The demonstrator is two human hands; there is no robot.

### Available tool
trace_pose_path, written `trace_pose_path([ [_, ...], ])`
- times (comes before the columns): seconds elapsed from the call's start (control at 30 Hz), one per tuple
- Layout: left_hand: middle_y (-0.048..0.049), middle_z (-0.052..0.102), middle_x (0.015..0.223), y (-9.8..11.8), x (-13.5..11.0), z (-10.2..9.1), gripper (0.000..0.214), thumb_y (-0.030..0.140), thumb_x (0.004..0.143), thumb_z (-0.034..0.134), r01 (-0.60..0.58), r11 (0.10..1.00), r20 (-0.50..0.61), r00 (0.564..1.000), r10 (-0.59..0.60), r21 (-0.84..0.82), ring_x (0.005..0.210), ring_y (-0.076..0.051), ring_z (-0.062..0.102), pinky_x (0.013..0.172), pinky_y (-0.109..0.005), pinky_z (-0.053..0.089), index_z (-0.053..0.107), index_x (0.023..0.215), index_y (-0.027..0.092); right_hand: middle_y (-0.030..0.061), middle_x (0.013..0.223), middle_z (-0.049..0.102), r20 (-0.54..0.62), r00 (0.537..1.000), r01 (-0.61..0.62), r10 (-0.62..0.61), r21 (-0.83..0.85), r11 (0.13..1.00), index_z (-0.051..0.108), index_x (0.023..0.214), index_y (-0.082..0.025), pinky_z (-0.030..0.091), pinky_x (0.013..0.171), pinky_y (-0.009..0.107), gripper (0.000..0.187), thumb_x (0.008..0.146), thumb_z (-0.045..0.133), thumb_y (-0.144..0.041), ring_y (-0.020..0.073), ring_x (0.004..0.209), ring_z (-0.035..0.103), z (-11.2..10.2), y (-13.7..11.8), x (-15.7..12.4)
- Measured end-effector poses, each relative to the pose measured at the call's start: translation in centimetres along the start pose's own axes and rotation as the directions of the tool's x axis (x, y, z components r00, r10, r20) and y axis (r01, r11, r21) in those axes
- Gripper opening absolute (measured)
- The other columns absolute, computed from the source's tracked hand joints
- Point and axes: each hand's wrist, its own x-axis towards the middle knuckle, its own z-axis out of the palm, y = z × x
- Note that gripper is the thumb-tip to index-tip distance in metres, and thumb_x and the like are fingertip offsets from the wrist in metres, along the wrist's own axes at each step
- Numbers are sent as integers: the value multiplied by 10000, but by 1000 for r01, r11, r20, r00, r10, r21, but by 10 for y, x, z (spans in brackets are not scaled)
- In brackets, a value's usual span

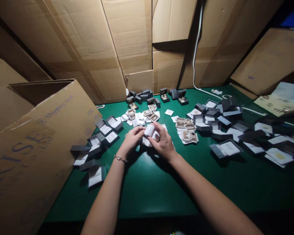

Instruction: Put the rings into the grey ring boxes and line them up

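Note:
Both my hands meet at the middle of the green table, around a small white block-like piece (150, 130) with a rounded top, perhaps a jewellery box insert. My left hand (132, 138), with a bracelet at the wrist, pinches its left edge. My right hand (163, 140) grips it from the right, thumb across the front. Part of the piece is hidden by my fingers. Just beyond lie white pads and beige inserts (150, 116) in a loose pile. More beige inserts (189, 135) rest on white pieces to the right of my right hand.
Open dark jewellery boxes (95, 147) stand at left, and many more (226, 148) are heaped at right. Several small boxes (164, 95) line the back. A large carton (39, 147) borders the left side. Stacked cartons (127, 39) wall the back, with a white cable (194, 62) hanging down.

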Motion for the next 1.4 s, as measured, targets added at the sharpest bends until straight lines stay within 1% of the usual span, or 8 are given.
trace_pose_path([
  [0.3,-102,499,1384,-6,-7,-28,853,269,505,836,37,954,273,954,-123,299,1281,-292,445,1075,-423,333,531,1302,258,95,1061,667,-144,941,-287,305,135,948,605,1081,-196,522,857,381,391,738,690,-362,230,958,636,-6,5,12],
  [0.67,-22,634,947,0,-6,-13,525,292,571,775,10,906,142,987,-78,423,893,-211,594,813,-327,477,594,1053,192,93,1062,668,-26,947,-308,319,197,931,673,977,-182,469,933,393,316,682,676,-294,231,1022,602,-6,6,15],
  [0.77,-40,639,986,1,-5,-10,549,278,582,782,15,961,141,988,-56,276,940,-211,605,868,-352,471,559,1075,186,71,1012,689,51,859,-478,509,435,763,678,968,-184,483,890,390,370,634,713,-340,215,941,621,-4,7,18],
  [0.93,-101,597,1199,1,-4,-6,573,283,585,802,28,1000,104,994,-27,-5,1091,-256,577,927,-402,459,564,1098,188,6,848,706,290,643,-600,708,766,231,691,894,-209,511,765,297,370,570,764,-372,135,747,625,-8,9,24],
  [1.0,-109,591,1219,2,-4,-5,600,293,581,806,54,995,75,996,-48,-82,1082,-275,584,891,-413,478,567,1122,189,-1,809,703,318,623,-603,715,778,179,695,859,-210,510,749,290,347,556,766,-362,133,732,621,-11,8,25],
  [1.07,-113,593,1220,4,-4,-4,607,299,572,810,58,990,57,997,-51,-131,1083,-288,583,874,-412,485,576,1121,182,11,831,707,290,653,-615,700,743,266,698,872,-202,508,768,310,351,570,752,-372,150,765,625,-13,7,26],
  [1.27,-116,605,1215,1,-1,-6,649,265,541,834,5,990,28,1000,-1,-143,1137,-286,553,948,-414,451,584,1133,176,73,1042,657,115,905,-426,410,255,868,716,952,-190,481,896,382,312,657,675,-281,220,972,608,-13,5,20],
  [1.4,-117,581,1266,-3,0,-7,656,228,543,834,-18,991,55,998,25,-133,1161,-273,542,1000,-424,416,584,1148,183,88,1032,626,182,969,-177,169,26,984,697,1038,-198,496,887,391,353,694,622,-190,225,976,602,-10,9,14],
])
